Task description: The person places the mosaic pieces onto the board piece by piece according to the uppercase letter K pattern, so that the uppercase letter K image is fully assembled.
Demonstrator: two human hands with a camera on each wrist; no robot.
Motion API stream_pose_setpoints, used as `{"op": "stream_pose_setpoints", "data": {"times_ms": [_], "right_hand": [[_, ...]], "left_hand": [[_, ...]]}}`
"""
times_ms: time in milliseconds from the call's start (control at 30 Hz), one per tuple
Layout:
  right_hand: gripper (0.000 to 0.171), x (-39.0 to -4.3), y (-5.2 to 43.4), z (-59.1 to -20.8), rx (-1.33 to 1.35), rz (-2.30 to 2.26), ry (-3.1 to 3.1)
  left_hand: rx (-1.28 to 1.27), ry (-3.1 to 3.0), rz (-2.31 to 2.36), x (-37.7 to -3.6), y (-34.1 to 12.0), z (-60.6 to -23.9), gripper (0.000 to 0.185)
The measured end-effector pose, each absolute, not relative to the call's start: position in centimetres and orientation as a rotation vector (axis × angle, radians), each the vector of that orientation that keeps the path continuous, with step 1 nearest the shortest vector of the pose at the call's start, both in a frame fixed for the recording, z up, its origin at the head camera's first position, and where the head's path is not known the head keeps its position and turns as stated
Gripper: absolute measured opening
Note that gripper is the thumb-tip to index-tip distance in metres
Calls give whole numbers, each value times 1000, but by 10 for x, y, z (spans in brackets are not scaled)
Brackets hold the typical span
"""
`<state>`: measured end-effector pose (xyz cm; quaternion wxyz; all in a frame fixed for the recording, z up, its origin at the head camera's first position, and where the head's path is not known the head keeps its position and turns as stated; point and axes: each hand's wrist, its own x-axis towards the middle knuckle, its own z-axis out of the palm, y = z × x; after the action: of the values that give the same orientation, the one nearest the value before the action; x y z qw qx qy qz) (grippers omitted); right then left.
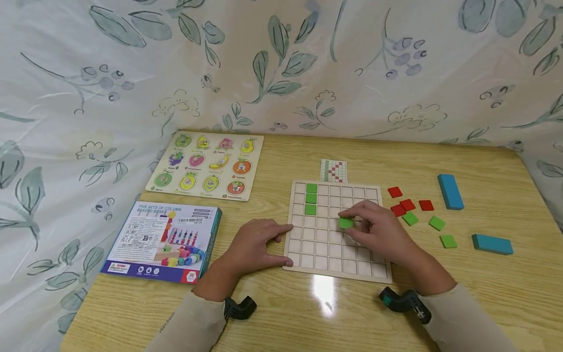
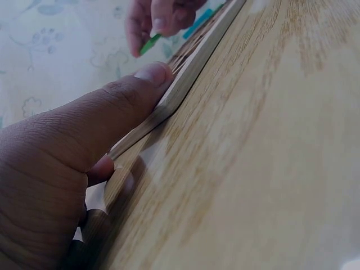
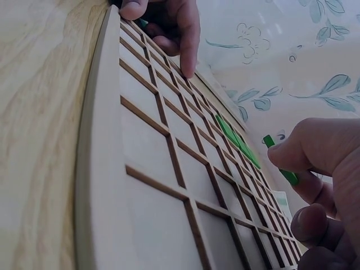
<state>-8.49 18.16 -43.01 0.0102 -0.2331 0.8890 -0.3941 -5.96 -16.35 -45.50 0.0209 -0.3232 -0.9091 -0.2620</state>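
A wooden grid board (image 1: pixel 290 244) lies on the table, with a column of green square tiles (image 1: pixel 311 198) set in its upper left cells. My right hand (image 1: pixel 380 230) pinches one green tile (image 1: pixel 346 223) between thumb and fingers, above the middle of the board. In the right wrist view that tile (image 3: pixel 281 160) is tilted and apart from the grid. At the board's left edge rests my left hand (image 1: pixel 257 247), its index finger and thumb stretched out to touch the rim. The left wrist view shows the left thumb (image 2: pixel 129 93) against the board's corner.
Loose red tiles (image 1: pixel 426 205) and green tiles (image 1: pixel 437 223) lie right of the board, near two blue blocks (image 1: pixel 450 191). A small pattern card (image 1: pixel 334 171) sits behind it. On the left are a fruit puzzle board (image 1: pixel 204 166) and a beaded-boxes package (image 1: pixel 162 242).
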Motion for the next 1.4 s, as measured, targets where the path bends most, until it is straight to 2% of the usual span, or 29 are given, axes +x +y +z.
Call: {"op": "stream_pose_setpoints", "data": {"times_ms": [933,1400], "right_hand": [[35,-98,140,-430,-698,-1257,2642],[34,-102,115,-436,-786,-1129,2702]], "left_hand": [[-1014,-2813,-813,-60,-164,-453,73],[-1029,-2787,-816,-61,-164,-455,72]]}}
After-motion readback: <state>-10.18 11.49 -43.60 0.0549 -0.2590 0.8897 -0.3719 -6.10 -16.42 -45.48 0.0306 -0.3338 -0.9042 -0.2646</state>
